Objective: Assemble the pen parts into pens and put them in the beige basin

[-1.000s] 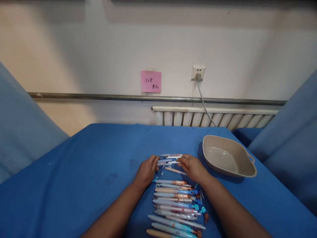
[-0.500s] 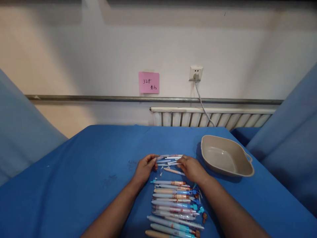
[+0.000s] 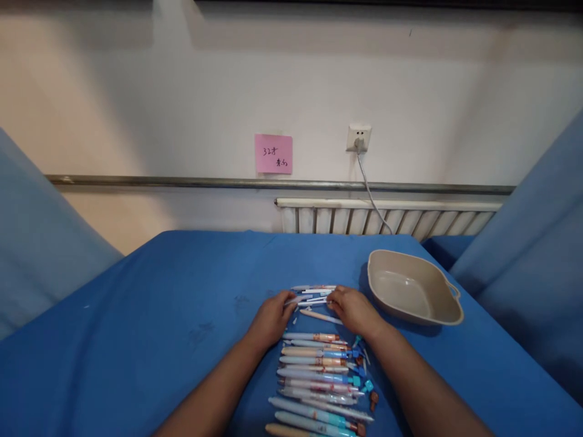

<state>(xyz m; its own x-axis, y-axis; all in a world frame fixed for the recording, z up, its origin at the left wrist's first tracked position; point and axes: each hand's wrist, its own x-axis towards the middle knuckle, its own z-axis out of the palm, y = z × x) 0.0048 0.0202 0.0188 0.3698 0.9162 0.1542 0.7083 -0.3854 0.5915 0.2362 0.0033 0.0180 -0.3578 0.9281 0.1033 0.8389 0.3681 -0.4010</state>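
Note:
My left hand (image 3: 270, 317) and my right hand (image 3: 353, 310) rest on a blue cloth-covered table (image 3: 159, 315), one at each end of a small bunch of thin white pen refills (image 3: 312, 295). The fingers of both hands are pinched on the ends of these refills. Just below the hands lies a single pale refill (image 3: 321, 316), slanted. Nearer to me a row of pastel pens (image 3: 316, 376) lies side by side across the table, with small loose caps (image 3: 367, 386) at their right ends.
A beige plastic basin (image 3: 413, 289), empty, stands to the right of my right hand. Behind the table are a radiator (image 3: 382, 218), a wall socket with a cable (image 3: 359, 138) and a pink note (image 3: 273, 154). Blue fabric rises at both sides.
Both hands stay at the ends of the refill bunch; the left fingers have closed in a little on it. The view has shifted slightly.

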